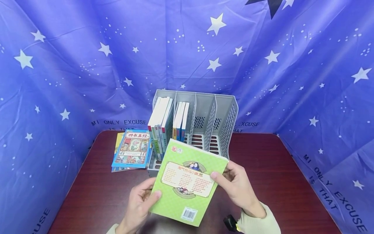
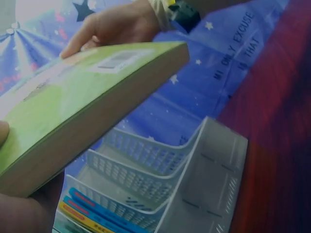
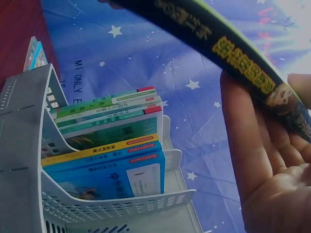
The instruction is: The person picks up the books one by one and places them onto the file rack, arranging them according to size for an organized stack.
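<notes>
A green paperback book is held up in front of the grey file rack, its back cover with a barcode facing the head camera. My left hand grips its lower left edge, thumb on the cover. On the upper right edge, my right hand pinches it with the thumb on top and fingers behind. The book's dark spine with yellow lettering shows in the right wrist view, and its page edges face the left wrist camera. Both hands touch only this book.
In the rack's leftmost compartment stand several books; the second holds blue and yellow books. A small pile topped by a blue-bordered book lies left of the rack on the dark red table. A starry blue curtain hangs behind.
</notes>
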Demonstrator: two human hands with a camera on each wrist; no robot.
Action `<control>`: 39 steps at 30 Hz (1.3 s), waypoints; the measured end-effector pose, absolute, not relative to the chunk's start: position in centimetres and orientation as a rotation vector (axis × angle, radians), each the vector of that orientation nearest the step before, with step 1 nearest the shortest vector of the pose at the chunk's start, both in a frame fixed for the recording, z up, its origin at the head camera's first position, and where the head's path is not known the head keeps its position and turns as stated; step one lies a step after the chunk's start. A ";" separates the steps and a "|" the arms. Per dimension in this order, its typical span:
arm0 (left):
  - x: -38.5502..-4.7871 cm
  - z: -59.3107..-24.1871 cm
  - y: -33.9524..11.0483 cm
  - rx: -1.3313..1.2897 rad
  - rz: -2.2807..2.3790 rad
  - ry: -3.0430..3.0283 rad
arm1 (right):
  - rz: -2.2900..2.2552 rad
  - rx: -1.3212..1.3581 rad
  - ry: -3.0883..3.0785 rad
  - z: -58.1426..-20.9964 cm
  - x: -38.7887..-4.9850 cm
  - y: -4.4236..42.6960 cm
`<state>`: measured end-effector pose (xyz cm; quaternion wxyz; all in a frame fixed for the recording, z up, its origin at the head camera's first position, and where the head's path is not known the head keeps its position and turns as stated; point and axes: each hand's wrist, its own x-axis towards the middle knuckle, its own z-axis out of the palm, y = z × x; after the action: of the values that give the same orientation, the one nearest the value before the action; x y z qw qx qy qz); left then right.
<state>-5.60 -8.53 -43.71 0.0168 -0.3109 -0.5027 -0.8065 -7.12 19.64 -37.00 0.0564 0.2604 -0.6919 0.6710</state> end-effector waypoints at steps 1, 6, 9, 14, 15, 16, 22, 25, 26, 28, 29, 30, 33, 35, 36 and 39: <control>-5.7 -43.9 -8.6 -0.972 -2.513 -1.562 | 2.009 0.802 -2.102 -37.0 -7.1 19.6; -6.1 -44.5 -8.8 -0.994 -2.501 -1.612 | 1.891 0.773 -2.132 -36.8 -6.7 19.2; -6.4 -44.8 -8.7 -0.980 -2.465 -1.690 | 1.804 0.756 -2.159 -36.5 -6.3 19.0; -6.4 -44.9 -8.5 -0.907 -2.365 -1.821 | 1.706 0.753 -2.224 -35.8 -6.1 18.6; -6.4 -45.0 -8.4 -0.877 -2.335 -1.853 | 1.688 0.755 -2.225 -35.7 -6.1 18.6; -6.4 -45.1 -8.4 -0.854 -2.305 -1.884 | 1.666 0.729 -2.239 -35.6 -6.1 18.7; -6.5 -46.0 -8.9 -0.715 -2.199 -2.016 | 1.527 0.507 -2.246 -34.0 -6.5 19.4; -6.6 -46.5 -9.5 -0.649 -2.196 -2.037 | 1.410 0.400 -2.230 -33.2 -7.2 19.6; -6.6 -46.6 -9.7 -0.620 -2.196 -2.047 | 1.366 0.375 -2.222 -33.0 -7.5 19.7; -6.5 -46.8 -10.1 -0.548 -2.203 -2.070 | 1.277 0.339 -2.208 -32.8 -8.1 19.8; -6.5 -46.9 -10.3 -0.510 -2.197 -2.084 | 1.233 0.323 -2.200 -32.8 -8.4 19.8; -6.4 -47.0 -10.4 -0.469 -2.195 -2.098 | 1.192 0.310 -2.191 -32.8 -8.7 19.8; -6.4 -47.2 -10.7 -0.369 -2.164 -2.126 | 1.090 0.268 -2.169 -33.3 -9.5 19.9; -6.3 -47.3 -10.9 -0.323 -2.150 -2.133 | 1.028 0.239 -2.149 -33.8 -10.1 19.9; -6.3 -47.3 -11.0 -0.305 -2.149 -2.133 | 0.997 0.225 -2.137 -34.1 -10.5 19.9; -6.3 -47.3 -11.4 -0.260 -2.126 -2.138 | 0.922 0.180 -2.101 -34.8 -11.4 19.7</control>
<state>-6.32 -11.37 -47.33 0.0576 -0.0857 -0.7054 -0.7012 -11.38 19.65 -34.84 0.4076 0.0715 -0.8336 0.3659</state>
